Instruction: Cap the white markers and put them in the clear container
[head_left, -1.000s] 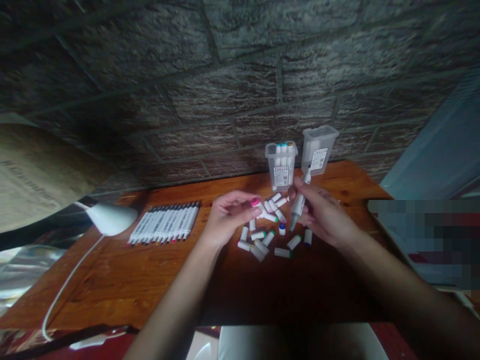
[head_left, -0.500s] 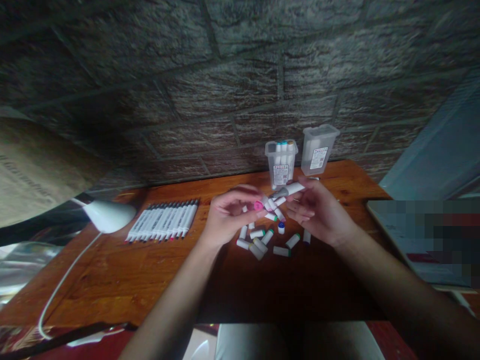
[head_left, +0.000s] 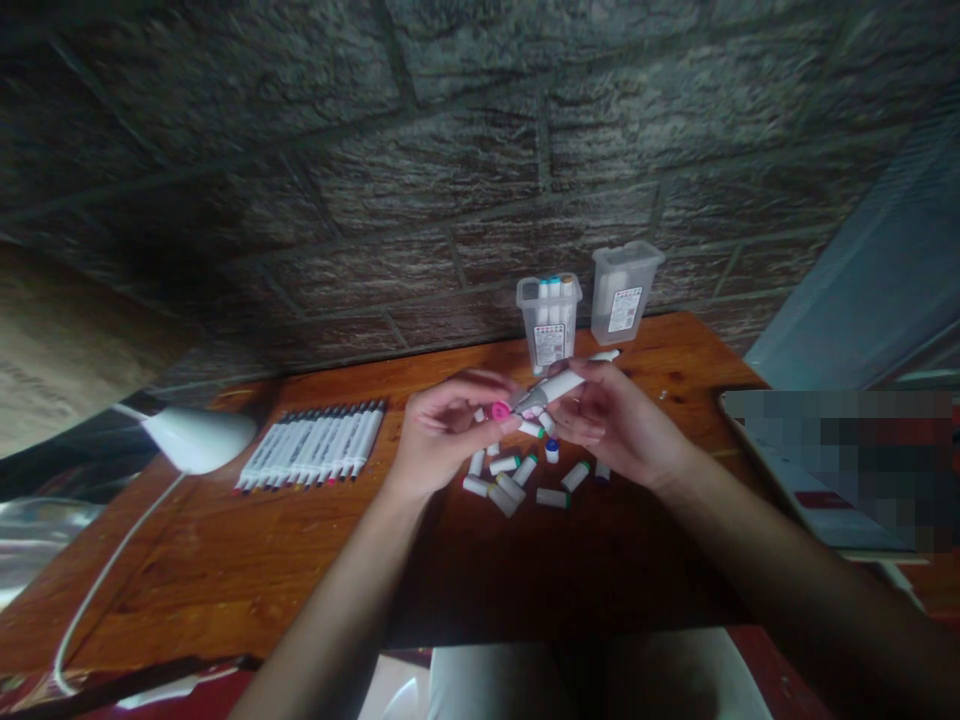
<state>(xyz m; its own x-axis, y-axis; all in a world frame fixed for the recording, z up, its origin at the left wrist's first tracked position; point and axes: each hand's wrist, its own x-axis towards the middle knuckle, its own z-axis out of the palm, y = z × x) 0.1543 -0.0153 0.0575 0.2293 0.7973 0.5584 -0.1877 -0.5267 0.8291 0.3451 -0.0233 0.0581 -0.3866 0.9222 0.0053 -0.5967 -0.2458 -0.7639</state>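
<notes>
My left hand pinches a pink-ended marker cap between thumb and fingers. In my right hand is a white marker, its grey tapered end pointing left at the cap; whether the two touch I cannot tell. Beneath and between my hands lie several loose white caps with green, yellow and blue ends, among them a blue-ended one standing upright. Another marker lies behind my right hand, partly hidden by it.
A row of uncapped markers lies on the left of the wooden table. At the back stand a clear box with several markers and a second clear box. A white lamp base is far left, a laptop-like slab far right.
The marker in my right hand has come lower and closer to the pink cap, its grey end now right beside it. The whole view has shifted slightly.
</notes>
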